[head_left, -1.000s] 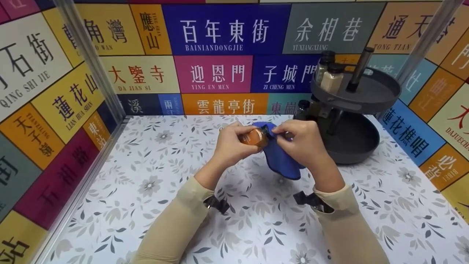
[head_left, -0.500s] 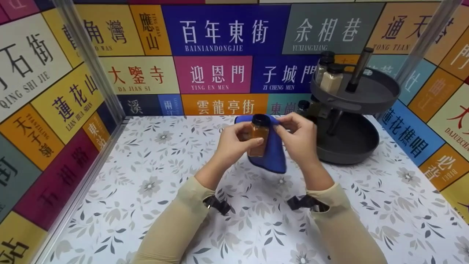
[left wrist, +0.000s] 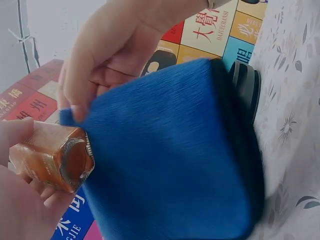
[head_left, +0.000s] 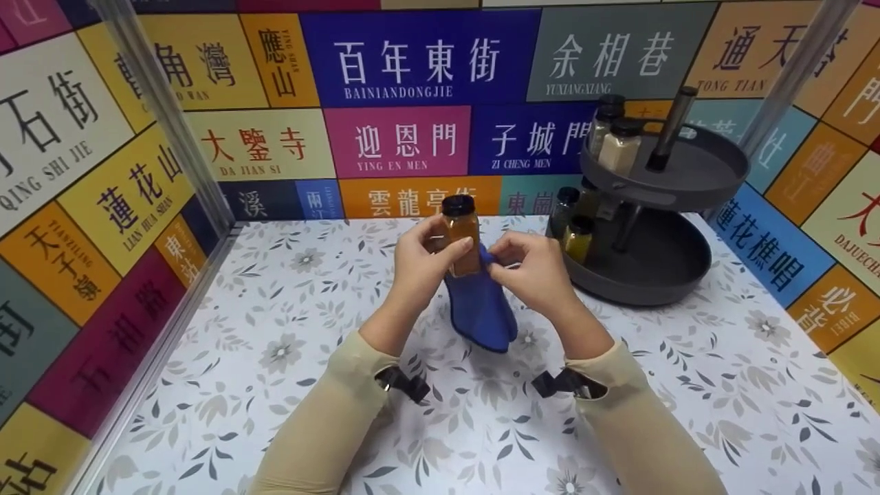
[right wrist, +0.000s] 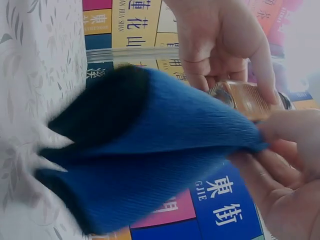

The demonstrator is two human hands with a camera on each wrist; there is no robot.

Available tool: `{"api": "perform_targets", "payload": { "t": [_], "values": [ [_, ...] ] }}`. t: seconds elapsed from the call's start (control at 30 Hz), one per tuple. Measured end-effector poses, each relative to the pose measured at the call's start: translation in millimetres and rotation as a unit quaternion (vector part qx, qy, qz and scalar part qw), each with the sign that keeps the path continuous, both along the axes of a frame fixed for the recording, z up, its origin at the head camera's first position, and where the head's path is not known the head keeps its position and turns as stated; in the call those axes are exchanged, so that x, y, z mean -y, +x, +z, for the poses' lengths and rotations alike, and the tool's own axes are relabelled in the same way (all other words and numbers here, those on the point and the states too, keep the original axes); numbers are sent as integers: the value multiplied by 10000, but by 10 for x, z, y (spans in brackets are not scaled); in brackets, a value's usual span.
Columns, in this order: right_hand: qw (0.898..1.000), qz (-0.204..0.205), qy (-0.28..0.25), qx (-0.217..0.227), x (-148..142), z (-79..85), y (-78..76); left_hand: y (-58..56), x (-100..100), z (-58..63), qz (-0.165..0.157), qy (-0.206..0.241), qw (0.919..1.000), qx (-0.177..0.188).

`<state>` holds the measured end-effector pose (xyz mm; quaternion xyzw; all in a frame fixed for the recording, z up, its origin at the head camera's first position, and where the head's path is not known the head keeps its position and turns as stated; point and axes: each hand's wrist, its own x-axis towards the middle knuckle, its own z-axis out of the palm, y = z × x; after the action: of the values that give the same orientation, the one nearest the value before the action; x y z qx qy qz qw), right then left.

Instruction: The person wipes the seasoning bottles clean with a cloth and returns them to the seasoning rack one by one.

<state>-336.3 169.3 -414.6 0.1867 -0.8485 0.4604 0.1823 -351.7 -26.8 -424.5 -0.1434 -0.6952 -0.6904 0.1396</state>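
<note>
A small glass spice jar (head_left: 464,244) with a black lid and orange-brown contents stands upright in my left hand (head_left: 421,265), gripped between thumb and fingers above the table. My right hand (head_left: 533,271) pinches a blue cloth (head_left: 481,313) by its upper edge, just to the right of the jar. The cloth hangs down below both hands. In the left wrist view, the jar's base (left wrist: 77,162) faces the camera beside the cloth (left wrist: 165,150). From the right wrist, the folded cloth (right wrist: 165,135) covers part of the jar (right wrist: 247,100), and the pinching fingertips (right wrist: 270,135) show.
A dark two-tier round rack (head_left: 653,275) stands at the back right. Its upper tray (head_left: 701,168) holds jars, among them a beige-filled jar (head_left: 619,151). Below sit more jars, including a yellow-green one (head_left: 577,240). Sign-patterned panels (head_left: 419,62) line the back and sides.
The jar has turned from tilted to upright and shifted left with my left hand. My right hand has also moved left, and the cloth now hangs beneath the jar.
</note>
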Motion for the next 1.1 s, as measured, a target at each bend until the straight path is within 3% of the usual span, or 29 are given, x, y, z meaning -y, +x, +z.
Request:
{"api": "perform_targets", "payload": {
  "t": [0.1,0.17,0.3,0.43,0.57,0.73,0.87,0.97,1.1],
  "values": [
    [9998,-97,129,76,-31,11,4,8,-20,-32,-171,-225,9996,23],
    [9994,-329,-86,-62,-34,39,21,-1,-44,-44,-349,-370,9987,65],
    [9907,-645,-909,-786,32,47,56,-3,-55,-58,-541,-411,9975,183],
    [9766,-439,-1606,-1365,109,-8,59,18,-37,-47,-535,-351,9978,182],
    [9829,-204,-1476,-1085,118,-52,27,25,-19,-43,-275,-174,9994,105],
    [9989,39,-300,-371,59,-65,-12,36,-7,-22,11,12,10000,43],
    [9985,240,456,193,38,-58,-34,36,-4,9,129,-7,9999,-86],
    [9983,172,425,346,41,-33,-21,33,-5,14,128,-22,9999,-98],
    [9995,-264,-173,19,55,24,28,30,-10,-13,-43,-221,9997,-56]
  ]
}}
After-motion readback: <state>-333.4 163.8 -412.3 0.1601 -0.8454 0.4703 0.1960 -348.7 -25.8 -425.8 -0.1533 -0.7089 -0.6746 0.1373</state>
